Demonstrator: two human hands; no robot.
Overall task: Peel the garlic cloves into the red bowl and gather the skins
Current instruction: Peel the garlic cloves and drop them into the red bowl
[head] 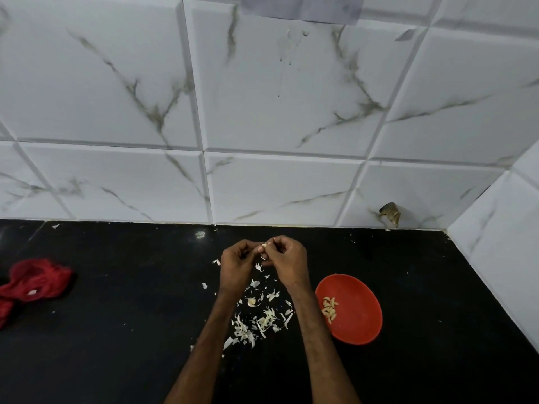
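My left hand (236,263) and my right hand (287,259) meet above the black counter, fingertips pinching one pale garlic clove (264,246) between them. Below the hands, several white garlic skins (259,316) lie scattered on the counter between my forearms. A red bowl (358,319) stands to the right of my right forearm, with several peeled cloves (329,309) on its left side.
A crumpled red cloth (35,282) lies at the left on the black counter (131,316). White marble-look tiles (262,112) form the back wall and a side wall at right. A broken hole (390,213) shows low in the tiles.
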